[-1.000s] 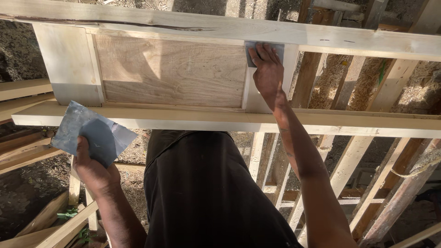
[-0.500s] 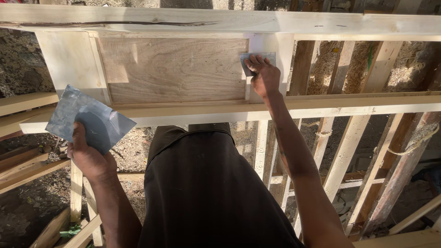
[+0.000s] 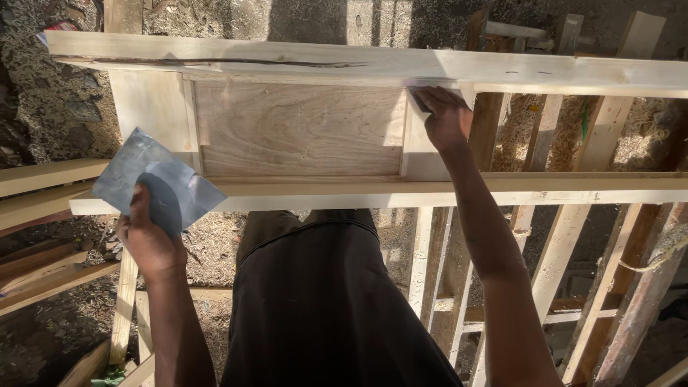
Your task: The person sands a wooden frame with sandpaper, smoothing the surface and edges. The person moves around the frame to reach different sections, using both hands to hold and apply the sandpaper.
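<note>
Right hand presses a small dark scraper, mostly hidden under curled fingers, against the upright stile just below the top rail. Left hand grips a flat grey sheet, held left of the panel, overlapping the bottom rail. Rails run left-right.

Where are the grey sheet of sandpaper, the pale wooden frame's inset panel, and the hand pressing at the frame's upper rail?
grey sheet of sandpaper [image 3: 154,175], head view, on the sheet's flat middle.
inset wood panel [image 3: 297,129], head view, on its grained centre.
right hand [image 3: 446,118], head view, on the back of the hand.
</note>
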